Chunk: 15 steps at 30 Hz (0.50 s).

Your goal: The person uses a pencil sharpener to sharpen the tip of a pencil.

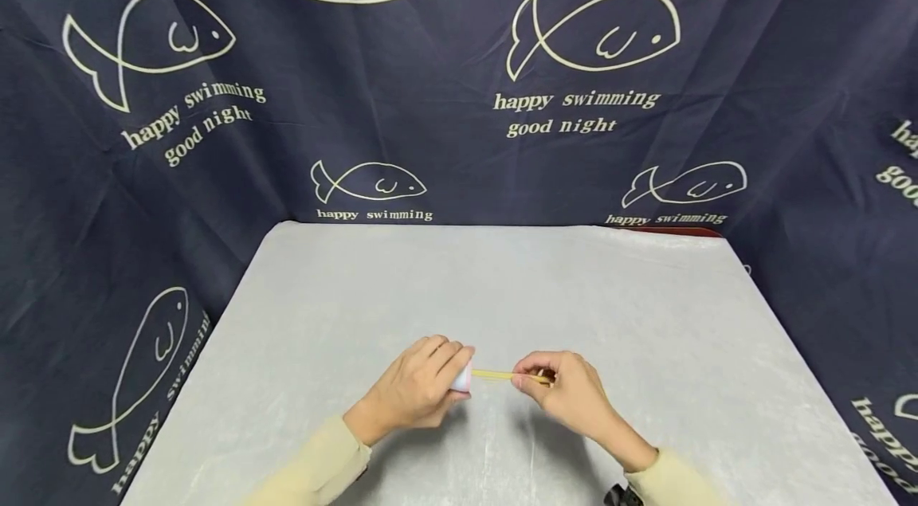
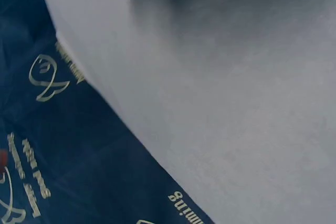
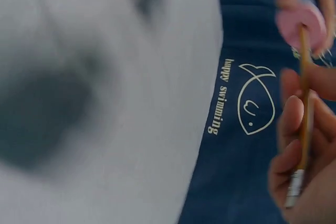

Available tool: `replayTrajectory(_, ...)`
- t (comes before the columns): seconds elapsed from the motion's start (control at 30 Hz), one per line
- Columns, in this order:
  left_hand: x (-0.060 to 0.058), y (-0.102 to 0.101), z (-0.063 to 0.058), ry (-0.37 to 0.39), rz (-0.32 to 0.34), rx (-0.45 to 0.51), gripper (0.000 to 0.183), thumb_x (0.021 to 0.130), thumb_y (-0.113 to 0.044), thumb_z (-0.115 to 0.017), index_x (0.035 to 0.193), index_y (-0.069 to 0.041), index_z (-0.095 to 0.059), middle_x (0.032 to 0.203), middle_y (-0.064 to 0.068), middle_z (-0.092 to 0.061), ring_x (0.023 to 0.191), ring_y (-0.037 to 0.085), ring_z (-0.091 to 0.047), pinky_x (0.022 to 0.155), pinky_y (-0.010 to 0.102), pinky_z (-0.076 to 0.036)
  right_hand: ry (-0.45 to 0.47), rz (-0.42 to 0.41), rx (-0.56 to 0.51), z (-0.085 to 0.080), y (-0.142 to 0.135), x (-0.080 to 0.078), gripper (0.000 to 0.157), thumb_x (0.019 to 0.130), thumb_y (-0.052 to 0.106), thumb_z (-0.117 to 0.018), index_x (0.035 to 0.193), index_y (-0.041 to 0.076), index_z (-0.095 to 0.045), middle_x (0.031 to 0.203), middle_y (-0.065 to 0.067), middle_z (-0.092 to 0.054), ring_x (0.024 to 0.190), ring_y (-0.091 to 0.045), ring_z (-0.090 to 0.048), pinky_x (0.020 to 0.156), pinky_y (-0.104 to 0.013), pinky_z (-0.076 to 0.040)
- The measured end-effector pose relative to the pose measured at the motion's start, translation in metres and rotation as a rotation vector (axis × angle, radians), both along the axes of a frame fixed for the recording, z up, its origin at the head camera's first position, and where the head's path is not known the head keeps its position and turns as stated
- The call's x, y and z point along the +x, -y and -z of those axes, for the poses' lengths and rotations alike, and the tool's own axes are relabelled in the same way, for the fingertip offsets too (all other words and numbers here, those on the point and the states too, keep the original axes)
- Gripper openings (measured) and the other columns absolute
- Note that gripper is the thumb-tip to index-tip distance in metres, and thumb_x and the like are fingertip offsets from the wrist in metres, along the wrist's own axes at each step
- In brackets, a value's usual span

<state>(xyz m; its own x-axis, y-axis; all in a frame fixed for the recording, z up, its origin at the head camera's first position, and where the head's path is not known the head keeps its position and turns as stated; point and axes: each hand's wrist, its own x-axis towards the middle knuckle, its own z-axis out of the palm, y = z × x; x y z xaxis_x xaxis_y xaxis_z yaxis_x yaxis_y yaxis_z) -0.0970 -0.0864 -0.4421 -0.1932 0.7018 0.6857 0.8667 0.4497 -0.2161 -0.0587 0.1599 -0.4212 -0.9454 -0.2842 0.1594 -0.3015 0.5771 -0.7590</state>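
Near the front middle of the table, the left hand [image 1: 419, 382] grips a small pencil sharpener, white with a pink face [image 3: 294, 24]. Its body [image 1: 461, 378] is mostly covered by the fingers. A yellow pencil [image 1: 493, 374] runs level from the sharpener's hole to the right hand [image 1: 570, 390], which pinches it between thumb and fingers. In the right wrist view the pencil [image 3: 305, 103] enters the hole in the pink face, and its silvery back end [image 3: 295, 184] lies over the right palm. The pencil's tip is hidden inside the sharpener. The left wrist view shows neither sharpener nor pencil.
A pale grey cloth covers the table [image 1: 430, 283]. Dark blue curtains [image 1: 459, 76] with fish drawings and lettering hang behind and at both sides. A red edge [image 1: 681, 232] shows at the back right corner. A black device [image 1: 622, 496] sits by the right wrist.
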Motion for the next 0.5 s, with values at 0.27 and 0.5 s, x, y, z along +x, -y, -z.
replayTrajectory(0.27, -0.007, 0.007, -0.020, 0.441, -0.040, 0.031, 0.050, 0.078, -0.031, -0.073, 0.115, 0.000, -0.060, 0.097, 0.005, -0.063, 0.086, 0.015, -0.057, 0.071, 0.024, -0.050, -0.789, 0.040, 0.292, 0.014, 0.000, 0.003, 0.028, 0.096, 0.029, -0.054, 0.111, 0.010, -0.069, 0.097, 0.001, -0.070, 0.082, -0.015, -0.065, 0.075, -0.034, -0.042)
replayTrajectory(0.5, -0.007, 0.008, -0.036, 0.801, -0.071, 0.006, 0.044, 0.082, -0.026, -0.072, 0.118, -0.002, -0.062, 0.098, 0.004, -0.065, 0.084, 0.012, -0.057, 0.067, 0.022, -0.048, -0.975, -0.034, 0.301, 0.015, -0.003, 0.001, 0.032, 0.102, 0.024, -0.043, 0.114, 0.006, -0.067, 0.097, -0.003, -0.066, 0.081, -0.017, -0.062, 0.067, -0.029, -0.042)
